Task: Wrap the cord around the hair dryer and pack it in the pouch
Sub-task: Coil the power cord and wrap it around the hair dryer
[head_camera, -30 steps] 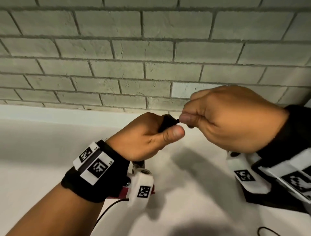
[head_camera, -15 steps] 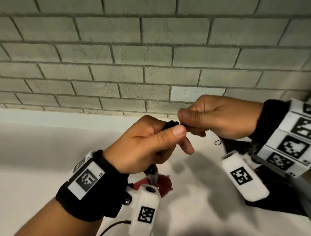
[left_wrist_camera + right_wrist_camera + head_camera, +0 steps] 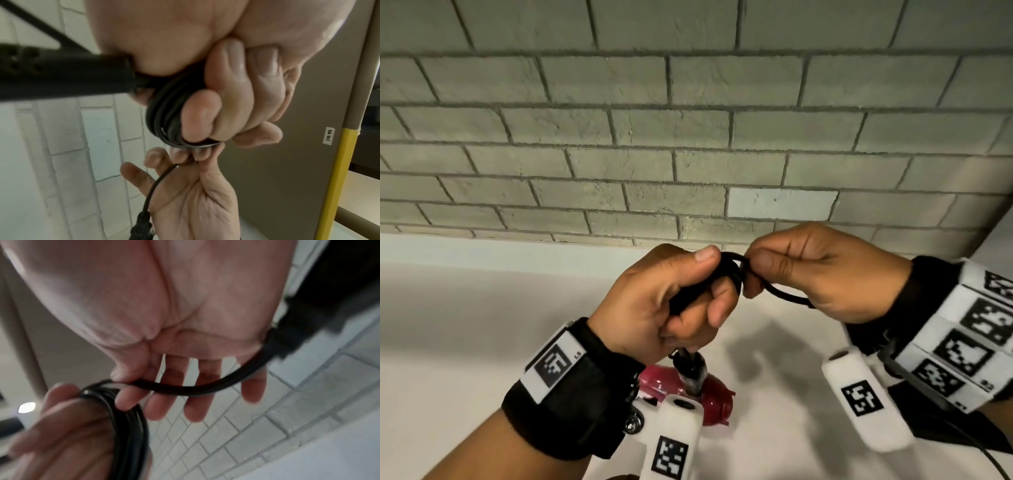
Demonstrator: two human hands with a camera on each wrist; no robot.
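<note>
We are wearing black wrist straps (image 3: 571, 397) on both bare forearms, each carrying white tags (image 3: 553, 364) printed with black square codes, and white padded camera housings (image 3: 671, 438) are hanging beneath the wrists, trailing thin black cables (image 3: 983, 455).

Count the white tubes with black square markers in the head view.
2. One white tube sits bottom centre under the left hand, over the red hair dryer. The other hangs below the right hand. More may be hidden.
</note>
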